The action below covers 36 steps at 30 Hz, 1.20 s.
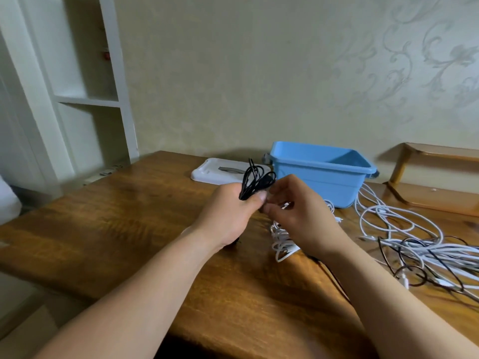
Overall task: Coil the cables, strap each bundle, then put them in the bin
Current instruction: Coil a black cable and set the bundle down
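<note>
My left hand (228,211) grips a coiled black cable (255,181) above the wooden table (124,224), its loops sticking up past my thumb. My right hand (303,213) is right beside it, fingers curled at the bundle's middle; what they pinch is hidden and too small to name. A small white cable coil (282,244) lies on the table under my right hand. The blue bin (321,172) stands open just behind my hands. A tangle of white and black cables (425,250) spreads over the table's right side.
A white bin lid (217,173) lies flat left of the bin. A wooden shelf piece (435,182) sits at the back right against the wall. White shelving (85,99) stands beyond the table's left end.
</note>
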Tool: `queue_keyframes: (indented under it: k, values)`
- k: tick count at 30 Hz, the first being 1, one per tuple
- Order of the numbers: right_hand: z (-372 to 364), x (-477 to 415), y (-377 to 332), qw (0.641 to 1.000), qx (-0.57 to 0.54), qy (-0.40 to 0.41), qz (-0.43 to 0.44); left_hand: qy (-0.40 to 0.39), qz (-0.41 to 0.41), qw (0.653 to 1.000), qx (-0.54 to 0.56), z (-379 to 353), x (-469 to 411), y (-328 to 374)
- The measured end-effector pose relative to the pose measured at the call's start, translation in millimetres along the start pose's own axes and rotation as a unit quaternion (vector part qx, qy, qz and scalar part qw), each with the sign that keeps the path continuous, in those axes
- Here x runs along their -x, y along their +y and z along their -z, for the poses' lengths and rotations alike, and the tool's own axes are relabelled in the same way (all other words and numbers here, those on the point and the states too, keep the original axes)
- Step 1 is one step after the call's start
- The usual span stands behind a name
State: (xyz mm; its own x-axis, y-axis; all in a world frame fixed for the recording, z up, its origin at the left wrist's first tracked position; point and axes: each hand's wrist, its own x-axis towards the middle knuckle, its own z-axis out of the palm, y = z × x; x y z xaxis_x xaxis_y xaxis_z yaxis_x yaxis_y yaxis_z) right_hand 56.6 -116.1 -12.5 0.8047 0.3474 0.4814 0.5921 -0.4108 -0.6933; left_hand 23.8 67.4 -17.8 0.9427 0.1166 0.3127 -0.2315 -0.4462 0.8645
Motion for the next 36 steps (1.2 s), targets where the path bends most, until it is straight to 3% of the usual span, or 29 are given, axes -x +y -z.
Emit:
queue_keyframes:
  k: [4,7,10,13,18,22,26,30,36]
  values:
    - [19,1,1,0.994,-0.110,-0.001,-0.027,0.019,0.028,0.996,0.086,-13,-4,8]
    - [38,-7,3,0.981,-0.187,0.031,-0.045,0.036,0.086,0.963,0.251,-29,-12,25]
    - [62,-17,12,0.973,-0.213,0.064,-0.069,0.025,0.097,0.940,0.327,-49,-23,39]
    - [75,-16,27,0.957,-0.267,0.055,-0.099,0.020,0.074,0.947,0.311,-79,-33,46]
    - [89,-6,42,0.884,-0.452,0.038,-0.115,0.037,0.032,0.963,0.264,-114,-48,52]
    - [98,-4,50,0.891,-0.442,0.036,-0.098,0.044,0.004,0.972,0.232,-127,-56,51]
    - [97,-7,56,0.893,-0.424,0.088,-0.122,0.060,-0.037,0.992,0.103,-123,-52,45]
    - [92,-9,58,0.834,-0.517,0.134,-0.136,0.042,-0.051,0.997,0.037,-115,-44,50]
    - [102,-10,57,0.751,-0.611,0.191,-0.162,0.007,-0.043,0.990,0.135,-116,-42,57]
